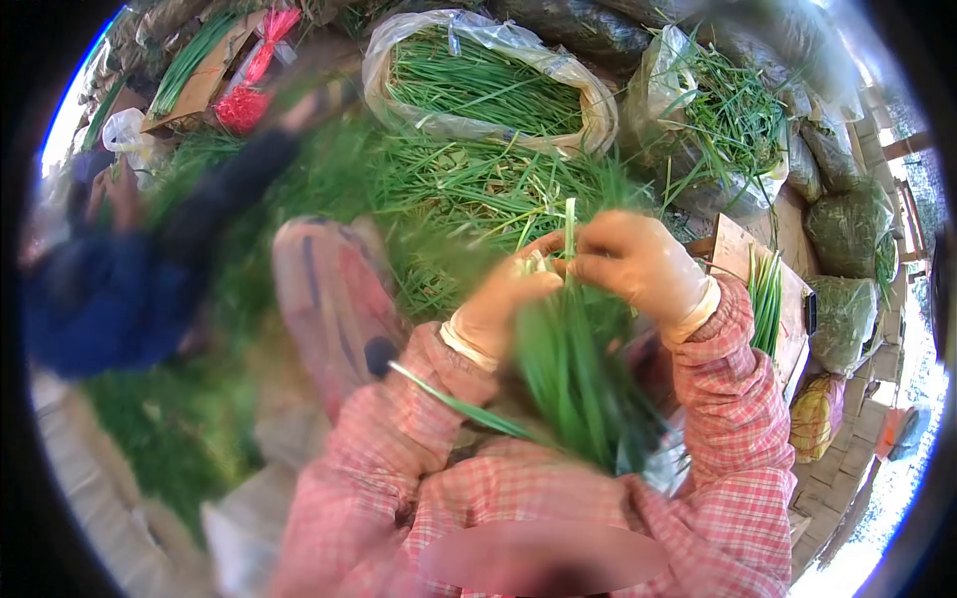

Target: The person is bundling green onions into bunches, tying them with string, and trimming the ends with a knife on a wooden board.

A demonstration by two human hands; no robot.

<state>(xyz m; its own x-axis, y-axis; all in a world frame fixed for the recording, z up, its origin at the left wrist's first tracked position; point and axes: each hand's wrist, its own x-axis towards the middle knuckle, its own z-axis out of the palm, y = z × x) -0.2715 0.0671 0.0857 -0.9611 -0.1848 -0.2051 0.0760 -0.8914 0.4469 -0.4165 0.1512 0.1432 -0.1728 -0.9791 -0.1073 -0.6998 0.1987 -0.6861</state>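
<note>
Both my hands wear pale rubber gloves. My left hand point(503, 307) is closed around a bunch of garlic chives point(568, 384), whose pale ends point up and whose green leaves hang down, blurred, before my lap. My right hand point(638, 261) pinches at the pale top of one chive stalk point(570, 224) that stands higher than the others. The hands are close together at the top of the bunch. A single loose chive point(459, 404) slants out past my left sleeve.
A plastic bag of long chives point(488, 85) lies ahead, with loose greens point(469, 194) heaped before it. Another stuffed bag point(733, 120) stands right of it. Chives lie on a board point(733, 244) at my right. A co-worker in blue point(120, 289) is at left, near pink ties point(244, 108).
</note>
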